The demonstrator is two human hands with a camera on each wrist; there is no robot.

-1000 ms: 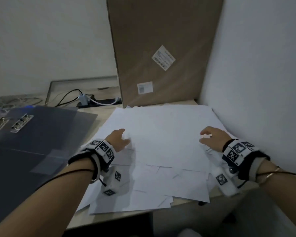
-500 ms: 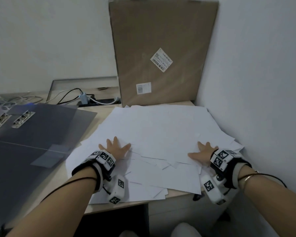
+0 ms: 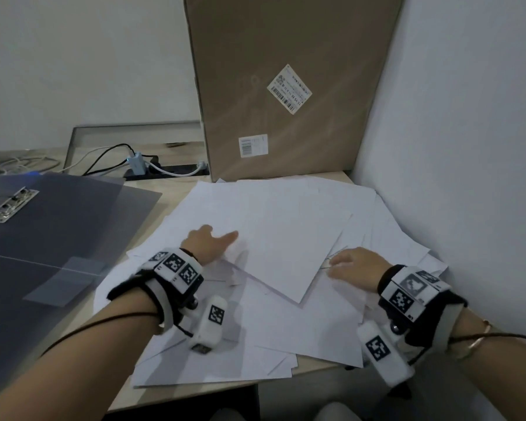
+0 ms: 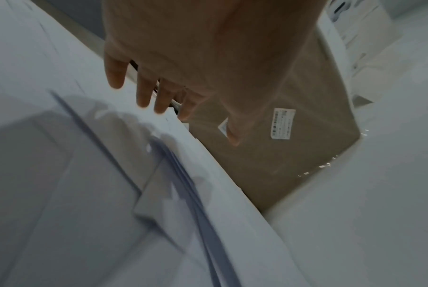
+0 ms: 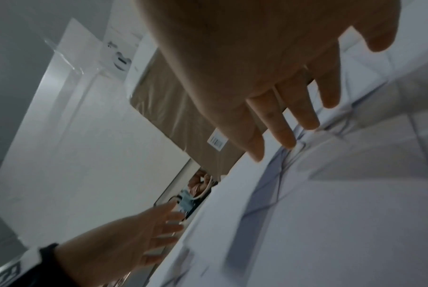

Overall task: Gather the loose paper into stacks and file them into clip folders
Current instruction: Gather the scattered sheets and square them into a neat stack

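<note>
I am at the gathering step: the loose paper [image 3: 286, 238] lies fanned across the surface [image 3: 176, 393] in front of the cardboard box [image 3: 286, 86], nothing squared up yet. My left hand [image 3: 208, 241] hovers over the sheets, fingers straight and spread; my right hand [image 3: 354, 264] rests flat-fingered at a sheet's edge. Next I judge both must sweep inward, then carry a stack to the clip folders [image 3: 58, 238] at my left.

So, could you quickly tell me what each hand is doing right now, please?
Left hand: open, fingers straight over the loose paper, holding nothing.
Right hand: open, fingers extended at the paper, gripping nothing.
</note>
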